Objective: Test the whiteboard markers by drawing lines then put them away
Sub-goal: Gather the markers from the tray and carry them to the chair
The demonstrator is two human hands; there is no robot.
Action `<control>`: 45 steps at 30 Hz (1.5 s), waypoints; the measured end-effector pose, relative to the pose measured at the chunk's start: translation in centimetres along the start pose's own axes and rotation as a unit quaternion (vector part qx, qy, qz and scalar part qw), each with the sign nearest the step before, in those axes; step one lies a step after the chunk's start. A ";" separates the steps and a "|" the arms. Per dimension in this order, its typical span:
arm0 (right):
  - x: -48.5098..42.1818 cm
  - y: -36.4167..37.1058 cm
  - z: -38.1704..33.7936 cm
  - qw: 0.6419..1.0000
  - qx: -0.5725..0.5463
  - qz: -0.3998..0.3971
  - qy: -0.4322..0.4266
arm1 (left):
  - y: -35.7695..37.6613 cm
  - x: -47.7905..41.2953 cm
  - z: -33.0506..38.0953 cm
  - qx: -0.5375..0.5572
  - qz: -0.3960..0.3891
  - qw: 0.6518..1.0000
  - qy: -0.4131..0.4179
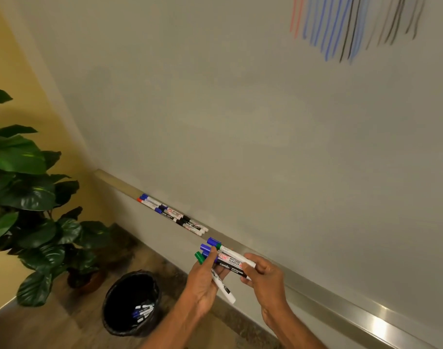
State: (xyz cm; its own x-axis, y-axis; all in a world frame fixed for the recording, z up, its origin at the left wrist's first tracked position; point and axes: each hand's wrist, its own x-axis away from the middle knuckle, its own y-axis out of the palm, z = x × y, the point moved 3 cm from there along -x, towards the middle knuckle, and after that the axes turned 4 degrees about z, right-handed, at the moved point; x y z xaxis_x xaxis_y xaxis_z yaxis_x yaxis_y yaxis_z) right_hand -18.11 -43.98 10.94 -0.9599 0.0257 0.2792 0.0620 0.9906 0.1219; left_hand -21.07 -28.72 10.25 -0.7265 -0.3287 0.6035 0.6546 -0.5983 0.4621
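Our left grip (205,280) holds a bunch of markers (224,259) low in the middle of the frame. Its thumb lies over the blue and green caps. Our right grip (265,275) is just beside it and pinches the far ends of two pens in that bunch, one white and one black. One more white pen sticks down and out from under the left grip. Every cap we can see is on.

At the top right of the frame the whiteboard (240,109) has many lines (354,26) on it, in red, blue, black and grey. So we think a lot of the testing is done.

A row of more markers (172,215) lies on the ledge (329,295) under the board, up and to the left of our grips. A black bin (108,321) stands on the floor at the bottom of the frame, and some pens (142,312) lie inside it. We think those ones did not work, but we cannot be sure.

What is left? The bunch we hold is not put away yet. We cannot tell if these pens were tested. We see green caps but no green line on the board, so maybe the green ones need a go first.
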 end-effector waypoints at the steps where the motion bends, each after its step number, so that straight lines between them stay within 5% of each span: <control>1: -0.8 0.1 0.1 1.000 0.005 0.001 -0.004 | 0.0 -0.6 0.4 -0.004 0.002 1.000 0.005; 5: -3.9 0.8 0.7 0.999 0.030 0.023 -0.020 | -0.6 -2.7 2.1 -0.122 0.011 0.989 0.077; 7: -5.6 1.2 1.1 0.998 0.046 0.034 -0.030 | -1.1 -4.1 2.9 -0.266 0.013 0.952 0.150; 10: -8.5 2.2 2.3 0.996 0.066 0.062 -0.023 | -2.0 -6.5 3.4 -0.478 -0.007 0.846 0.237; 15: -12.9 3.8 5.3 0.988 0.098 0.116 0.009 | -2.4 -10.8 3.3 -0.715 -0.134 0.621 0.290; 19: -15.9 5.5 7.6 0.981 0.130 0.144 0.025 | -1.3 -14.2 3.1 -0.768 -0.181 0.544 0.286; 34: -20.8 9.5 11.0 0.965 0.222 0.136 0.038 | -0.9 -22.5 0.2 -0.783 -0.266 0.508 0.239; 45: -20.7 10.4 11.4 0.928 0.353 0.123 -0.001 | -1.0 -24.7 -0.8 -0.793 -0.235 0.505 0.245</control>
State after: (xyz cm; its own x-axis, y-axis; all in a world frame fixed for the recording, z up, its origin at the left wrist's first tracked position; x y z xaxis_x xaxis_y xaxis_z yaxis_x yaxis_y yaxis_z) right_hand -0.66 -32.73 -4.40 -0.9411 0.2627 0.2130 0.0867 0.7961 -0.5989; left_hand -3.94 -20.61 -5.64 -0.9427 0.2132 0.2566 -0.3238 -0.3993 -0.8577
